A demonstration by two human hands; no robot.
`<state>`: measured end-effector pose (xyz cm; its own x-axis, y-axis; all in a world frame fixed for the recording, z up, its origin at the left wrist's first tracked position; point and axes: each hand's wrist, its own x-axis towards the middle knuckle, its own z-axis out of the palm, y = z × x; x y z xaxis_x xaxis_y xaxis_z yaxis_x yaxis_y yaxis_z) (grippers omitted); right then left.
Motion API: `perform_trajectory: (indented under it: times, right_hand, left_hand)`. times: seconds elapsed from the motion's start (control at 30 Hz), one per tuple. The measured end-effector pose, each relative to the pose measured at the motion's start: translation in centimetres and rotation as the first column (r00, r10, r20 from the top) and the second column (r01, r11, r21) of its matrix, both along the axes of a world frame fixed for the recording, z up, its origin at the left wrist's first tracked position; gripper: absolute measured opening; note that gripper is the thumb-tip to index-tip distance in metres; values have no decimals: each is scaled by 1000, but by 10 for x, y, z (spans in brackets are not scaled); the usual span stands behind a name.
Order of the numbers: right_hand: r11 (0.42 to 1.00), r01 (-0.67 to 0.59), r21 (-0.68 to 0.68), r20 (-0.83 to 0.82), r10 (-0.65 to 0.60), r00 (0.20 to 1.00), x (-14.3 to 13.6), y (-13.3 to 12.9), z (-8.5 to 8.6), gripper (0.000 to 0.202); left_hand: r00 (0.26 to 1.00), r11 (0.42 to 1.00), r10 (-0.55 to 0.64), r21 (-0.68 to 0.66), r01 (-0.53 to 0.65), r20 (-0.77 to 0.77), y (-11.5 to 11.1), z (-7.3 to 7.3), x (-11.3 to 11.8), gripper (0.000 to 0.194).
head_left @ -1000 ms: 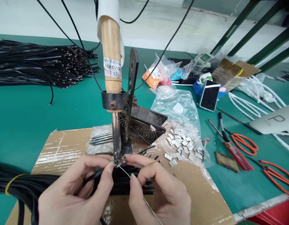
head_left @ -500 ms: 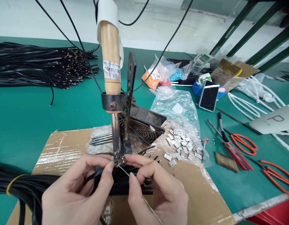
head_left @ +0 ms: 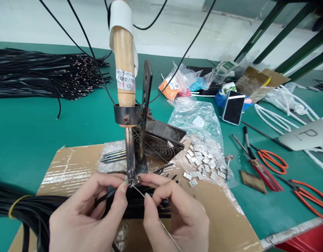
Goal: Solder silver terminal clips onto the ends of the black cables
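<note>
The soldering iron [head_left: 126,101] hangs upright in a metal clamp stand [head_left: 145,115], wooden handle up, long axis vertical, tip pointing straight down at the cardboard sheet [head_left: 69,168]. Fixing it this way appears to leave both hands free to bring the work up to the tip.

The left hand [head_left: 85,217] is immediately below and to the left of the iron tip. Its thumb and forefinger are pinched narrow on a black cable [head_left: 103,198], whose end is brought up to the tip; the cable runs leftward and downward from there to a cable bundle [head_left: 17,206].

The right hand [head_left: 174,213] is immediately below and to the right of the tip. Its fingers are closed narrow on a small metal terminal [head_left: 136,180], held against the tip and touching the cable end. A thin solder wire [head_left: 156,217] passes through the same hand, long axis slanting from lower right up towards the tip. Feeding from that side appears to keep the joint visible.

Behind the iron sits a black fan [head_left: 158,140]. To the right of the iron lie loose terminals [head_left: 206,164] on a plastic bag, well apart from red-handled scissors [head_left: 271,161] on the green desk [head_left: 33,122].
</note>
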<state>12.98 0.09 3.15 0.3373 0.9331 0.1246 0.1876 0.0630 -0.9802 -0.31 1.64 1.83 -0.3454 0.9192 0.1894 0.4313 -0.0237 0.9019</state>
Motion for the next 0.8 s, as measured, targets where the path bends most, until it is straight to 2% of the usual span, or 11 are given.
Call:
perform_trajectory:
  times: [0.1,0.33,0.57,0.8]
  right_hand:
    - [1000,5,20,-1,-5,1000,0,1,0,22]
    - [996,4,91,11,-5,1000,0,2,-3,21]
    - [996,-7,94,-6,8,1000,0,1,-6,21]
    - [996,11,88,57,-16,998,1,0,-9,19]
  left_hand:
    - [996,1000,-25,9,24,82,0,0,0,4]
    - [998,1000,9,8,-9,56,-1,-2,0,5]
    - [998,1000,24,-9,-24,66,-3,-4,0,5]
    - [996,1000,-18,7,17,83,-4,-2,0,5]
